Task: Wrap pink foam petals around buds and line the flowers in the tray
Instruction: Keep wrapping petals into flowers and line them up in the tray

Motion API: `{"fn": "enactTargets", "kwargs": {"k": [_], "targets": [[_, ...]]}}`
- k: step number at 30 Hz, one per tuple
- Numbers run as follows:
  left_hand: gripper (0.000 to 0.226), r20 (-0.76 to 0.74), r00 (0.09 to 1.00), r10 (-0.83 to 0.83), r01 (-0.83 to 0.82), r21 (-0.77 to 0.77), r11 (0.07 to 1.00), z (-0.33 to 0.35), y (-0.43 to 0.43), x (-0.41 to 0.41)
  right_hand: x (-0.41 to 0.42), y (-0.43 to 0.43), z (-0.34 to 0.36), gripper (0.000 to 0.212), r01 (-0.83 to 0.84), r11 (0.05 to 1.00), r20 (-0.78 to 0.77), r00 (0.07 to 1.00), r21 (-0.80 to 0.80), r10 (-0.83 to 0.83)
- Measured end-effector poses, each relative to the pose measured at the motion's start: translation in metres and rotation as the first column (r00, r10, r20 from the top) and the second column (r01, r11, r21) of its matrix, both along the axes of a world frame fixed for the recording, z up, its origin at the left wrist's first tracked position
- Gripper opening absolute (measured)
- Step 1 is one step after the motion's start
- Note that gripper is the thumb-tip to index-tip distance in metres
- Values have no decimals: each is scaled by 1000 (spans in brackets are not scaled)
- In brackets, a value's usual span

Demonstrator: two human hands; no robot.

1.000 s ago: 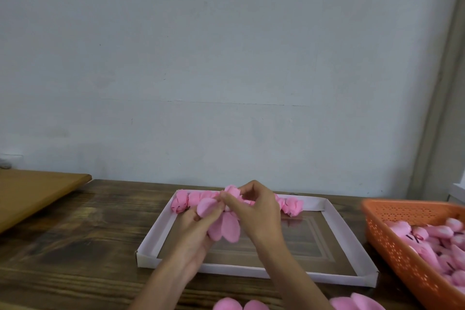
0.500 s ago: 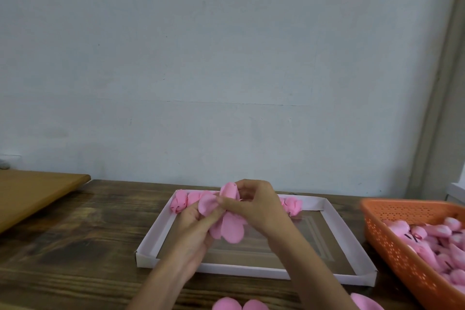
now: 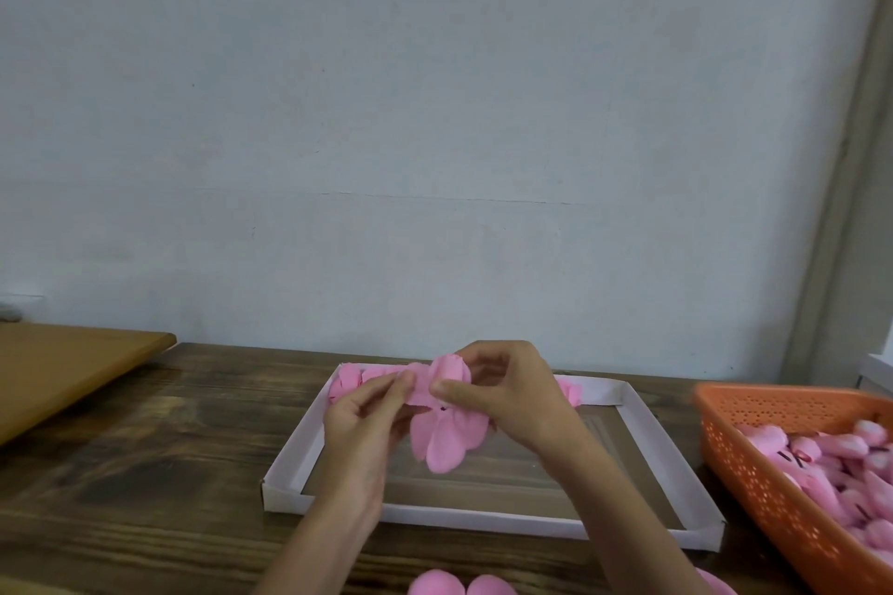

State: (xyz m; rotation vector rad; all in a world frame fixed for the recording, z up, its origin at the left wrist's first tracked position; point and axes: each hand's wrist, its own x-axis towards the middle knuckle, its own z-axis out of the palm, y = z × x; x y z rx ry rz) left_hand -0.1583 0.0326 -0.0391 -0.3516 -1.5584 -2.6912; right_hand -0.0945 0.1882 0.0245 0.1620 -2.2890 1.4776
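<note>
A plain pale wall stands behind the dark wooden table (image 3: 145, 449), and a lighter wooden board (image 3: 63, 362) overlaps the table's far left corner. You are holding a half-made pink flower (image 3: 447, 442) above the far half of the white cardboard tray (image 3: 483, 517) at the middle of the table. Your left hand (image 3: 360, 425) pinches the foam on its left side and your right hand (image 3: 512, 396) nips it between thumb and forefinger on the right, so both hands are closed on it. The rolled bud end stands up between your fingertips while loose petals hang down. Finished flowers (image 3: 348, 382) lie in a row against the tray's far edge, partly hidden by your hands. At the table's right edge an orange perforated basket (image 3: 754, 464) holds pink buds (image 3: 850, 449). Spare petals (image 3: 435, 585) lie at the near edge.
</note>
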Motion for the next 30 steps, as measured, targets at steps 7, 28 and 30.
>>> {"fn": "enactTargets", "kwargs": {"k": [7,28,30], "targets": [[19,-237,970,59,-77,-69,995,6,1,9,2,-1,0,21,-45,998,1,999,46,45],[52,-284,949,-138,91,-172,981,16,-7,10,9,-6,8,30,24,982,-32,999,-188,-30],[32,-304,948,-99,47,-174,984,17,-4,13,8,-3,7,36,25,982,-46,998,-189,-35]]}}
